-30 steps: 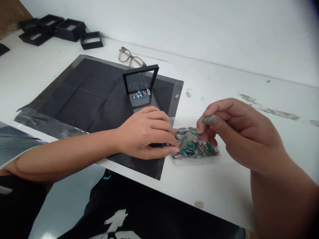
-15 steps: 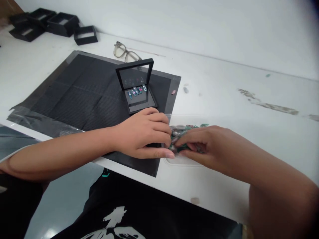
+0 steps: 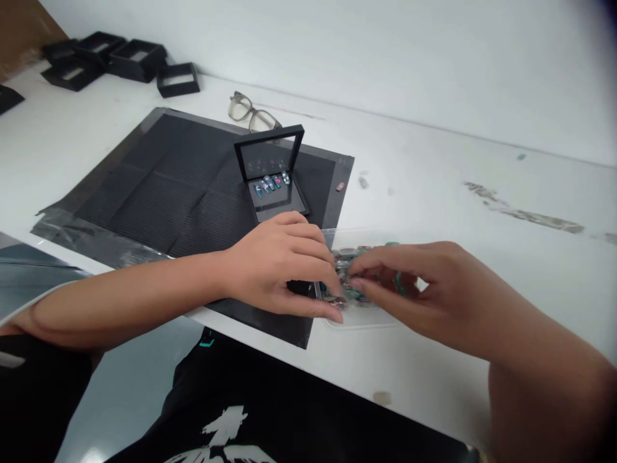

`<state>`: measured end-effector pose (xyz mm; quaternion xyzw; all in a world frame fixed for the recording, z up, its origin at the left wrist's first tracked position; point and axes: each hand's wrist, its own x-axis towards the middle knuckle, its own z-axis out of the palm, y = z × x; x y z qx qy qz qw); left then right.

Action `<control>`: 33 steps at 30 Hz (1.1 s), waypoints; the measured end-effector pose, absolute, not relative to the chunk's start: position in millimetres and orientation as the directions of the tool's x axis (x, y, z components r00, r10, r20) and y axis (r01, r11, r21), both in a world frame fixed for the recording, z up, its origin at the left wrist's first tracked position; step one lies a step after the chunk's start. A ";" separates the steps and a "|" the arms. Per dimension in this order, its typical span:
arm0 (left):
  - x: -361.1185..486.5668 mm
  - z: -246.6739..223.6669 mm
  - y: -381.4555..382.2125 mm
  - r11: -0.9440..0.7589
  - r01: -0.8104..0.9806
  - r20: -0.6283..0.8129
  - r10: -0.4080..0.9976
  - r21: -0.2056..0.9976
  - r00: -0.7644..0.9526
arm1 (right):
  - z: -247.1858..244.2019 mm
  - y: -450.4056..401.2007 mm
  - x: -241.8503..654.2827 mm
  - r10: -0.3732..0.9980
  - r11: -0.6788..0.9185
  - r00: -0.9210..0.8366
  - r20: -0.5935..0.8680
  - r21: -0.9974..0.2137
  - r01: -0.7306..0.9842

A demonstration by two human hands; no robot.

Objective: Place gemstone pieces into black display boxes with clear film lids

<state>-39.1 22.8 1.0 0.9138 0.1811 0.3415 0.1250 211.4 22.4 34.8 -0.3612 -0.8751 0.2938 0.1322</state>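
A clear plastic box [image 3: 328, 239] holds a heap of small, glossy pieces [image 3: 348, 252] that look like press-on nails, mostly green, brown and clear. Over its left edge reaches my left hand [image 3: 282, 267], thumb and forefinger apart, fingertips bent down at the pieces; nothing shows between them. From the right, my right hand [image 3: 424, 280] dips into the heap with thumb and forefinger pinched close together. What they pinch is too small and blurred to name. Behind my left hand stands a black display case [image 3: 278, 204], lid raised, with several decorated blue nails [image 3: 270, 183] in a row.
The case stands on a black ribbed mat [image 3: 159, 173] taped to the white table [image 3: 482, 283]. Glasses [image 3: 253, 116] lie behind it, and several black box frames [image 3: 139, 61] sit at the back left. Loose nails, one pinkish [image 3: 340, 186] and one tan [image 3: 382, 398], lie about.
My right hand has drawn slightly back to the right and up, its fingers still at the heap. My left thumb has parted more from the forefinger. The whole view has shifted a little.
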 end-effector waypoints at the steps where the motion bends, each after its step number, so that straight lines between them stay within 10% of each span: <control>1: -38.6 1.0 21.7 -0.896 0.245 0.597 0.431 0.370 0.676 | 34.9 20.9 208.8 0.706 0.596 -0.703 0.079 -0.602 0.531; 5: -36.9 1.1 18.2 -0.858 0.245 0.660 0.505 0.451 0.556 | 35.8 13.5 198.9 0.666 0.703 -0.655 0.357 -0.593 0.392; 10: -37.1 1.0 19.4 -0.930 0.263 0.786 0.359 0.257 0.503 | 32.5 8.4 191.9 0.649 0.735 -0.570 0.503 -0.608 0.300; 20: -42.7 9.8 17.1 -0.934 0.325 0.840 0.293 0.149 0.457 | 30.6 9.7 187.6 0.673 0.628 -0.604 0.427 -0.762 0.161; 33: -109.9 0.6 29.1 -0.711 0.690 0.756 0.376 -0.135 0.536 | 28.0 29.2 205.1 0.765 0.630 -0.523 0.376 -0.604 0.487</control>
